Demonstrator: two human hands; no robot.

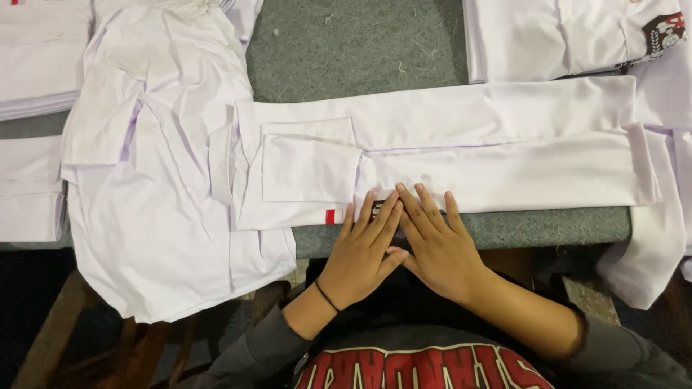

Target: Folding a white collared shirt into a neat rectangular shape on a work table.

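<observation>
Nearest: grey sweater [432,364] with red lettering across the chest, at the bottom edge of the view.
Left hand [362,253]: flat, fingers straight and close together, holding nothing; fingertips press the near edge of the folded shirt; a thin black band sits on the wrist.
Right hand [435,245]: flat too, fingers slightly spread, holding nothing; it lies beside the left hand, thumbs touching, fingertips on the same edge.
Folded shirt [461,155]: white, folded into a long strip lying across the table from left to right, a sleeve doubled back over its left part, a small red tag at its near edge.
Table [360,43]: covered in grey felt, with loose threads on it.
Loose shirt [155,187]: white, crumpled, left of the folded one and hanging over the near table edge.
Stacks: folded white shirts far left [32,86] and upper right [562,36], the latter with a dark badge.
</observation>
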